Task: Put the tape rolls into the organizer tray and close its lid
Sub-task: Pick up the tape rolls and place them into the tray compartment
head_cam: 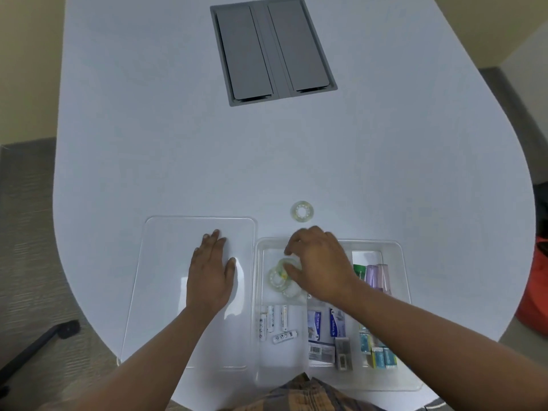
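A clear organizer tray (397,250) sits at the near right of the white table. Its clear lid (166,247) lies flat on the table to the tray's left. My left hand (212,271) rests palm down on the lid, fingers spread. My right hand (318,265) is over the tray's far-left compartment, fingers pinched on a clear tape roll (287,264). Two more tape rolls (277,281) lie in that compartment under it. Another clear tape roll (302,211) lies flat on the table just beyond the tray.
Batteries (274,323) fill the tray's near-left compartment; small boxes (324,333) and colourful packets (379,351) fill the others. A grey cable hatch (272,50) is set into the table far ahead. The table edge curves in on both sides.
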